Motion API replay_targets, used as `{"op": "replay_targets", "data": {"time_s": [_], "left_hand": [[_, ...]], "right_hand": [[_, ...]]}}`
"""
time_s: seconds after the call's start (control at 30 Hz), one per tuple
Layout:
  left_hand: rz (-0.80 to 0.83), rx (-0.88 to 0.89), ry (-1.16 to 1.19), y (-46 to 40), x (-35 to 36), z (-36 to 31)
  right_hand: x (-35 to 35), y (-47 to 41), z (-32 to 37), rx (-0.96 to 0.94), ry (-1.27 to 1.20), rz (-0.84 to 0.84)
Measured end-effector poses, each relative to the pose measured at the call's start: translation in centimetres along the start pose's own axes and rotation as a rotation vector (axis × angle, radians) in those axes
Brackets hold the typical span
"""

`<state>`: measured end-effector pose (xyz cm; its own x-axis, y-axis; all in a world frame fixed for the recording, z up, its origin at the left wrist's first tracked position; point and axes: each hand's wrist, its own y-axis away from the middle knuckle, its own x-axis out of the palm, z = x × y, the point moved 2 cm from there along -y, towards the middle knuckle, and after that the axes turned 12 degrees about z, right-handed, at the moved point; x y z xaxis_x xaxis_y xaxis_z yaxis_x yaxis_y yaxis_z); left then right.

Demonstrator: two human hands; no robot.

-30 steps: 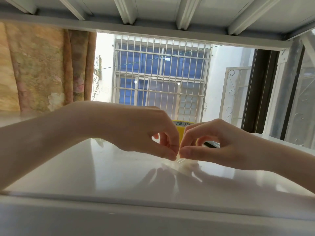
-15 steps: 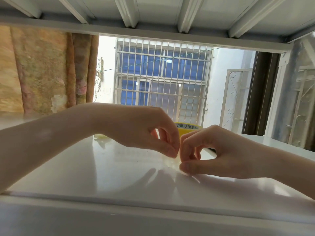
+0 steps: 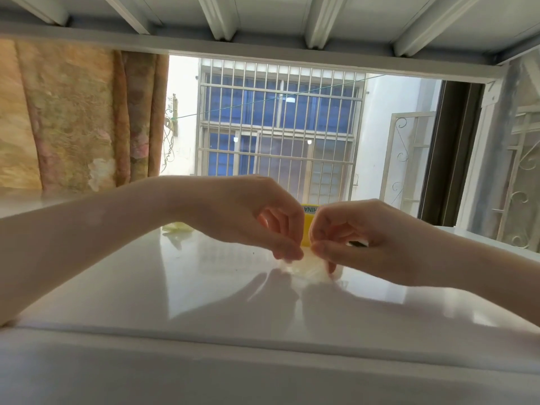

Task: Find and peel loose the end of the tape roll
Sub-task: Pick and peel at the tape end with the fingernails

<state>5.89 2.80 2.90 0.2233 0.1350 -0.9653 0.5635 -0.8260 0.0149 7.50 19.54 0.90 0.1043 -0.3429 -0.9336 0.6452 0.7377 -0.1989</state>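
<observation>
Head view: looking low across a glossy white tabletop [image 3: 204,287] toward a barred window [image 3: 277,135].
Left hand [image 3: 251,217]: reaching in from the left, fingers curling downward, thumb and forefinger pinching a piece of clear tape [image 3: 306,266] at its left edge.
Right hand [image 3: 359,238]: reaching in from the right, fingers curling, thumb and forefinger pinching the same clear tape at its right side.
Hands, relation: fingertips are sitting almost against each other, just above the tabletop.
Clear tape: hanging crumpled and translucent below both sets of fingertips, its lower edge lying at or just over the tabletop; contact cannot be told.
Tape roll [image 3: 307,226]: standing behind the hands, yellow, mostly hidden; only a narrow strip with part of a printed word is showing in the gap between them. Whether the clear tape is joining the roll cannot be told.
Pale scrap [image 3: 176,228]: lying on the tabletop behind the left wrist, greenish and crumpled, too small to identify.
Surroundings: a patterned curtain [image 3: 73,118] is hanging at the left; a white slatted frame [image 3: 263,13] is spanning overhead.
Tabletop surface: reflecting the window and both arms.
</observation>
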Motion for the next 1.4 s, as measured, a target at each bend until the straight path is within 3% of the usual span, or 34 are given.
{"op": "replay_targets", "data": {"time_s": [0.27,0.5,0.63,0.97,1.13,1.3,1.4], "left_hand": [[-0.042,-0.014,0.031,0.0,-0.1,-0.1],[-0.023,-0.012,0.023,0.0,-0.1,-0.2],[-0.035,-0.011,0.01,0.2,-0.1,-0.5],[-0.322,-0.006,-0.052,0.2,-1.4,-0.1],[-0.446,0.022,-0.162,-0.3,-1.4,0.1],[-0.728,0.093,-0.018,0.4,-4.5,-1.3],[-0.752,0.009,-0.036,1.3,-5.5,-0.4]], "right_hand": [[-0.4,0.0,0.1,0.006,0.045,-0.108],[0.0,-0.1,-0.2,0.04,0.048,-0.014],[-0.1,-0.2,-0.3,0.02,0.079,-0.052],[-1.6,-1.2,-0.4,-0.012,0.128,-0.27],[-2.1,-1.6,-0.7,0.013,0.144,-0.297],[-5.9,-2.2,1.4,-0.073,0.008,-0.505],[-6.8,-3.8,1.8,-0.073,0.026,-0.445]]}}
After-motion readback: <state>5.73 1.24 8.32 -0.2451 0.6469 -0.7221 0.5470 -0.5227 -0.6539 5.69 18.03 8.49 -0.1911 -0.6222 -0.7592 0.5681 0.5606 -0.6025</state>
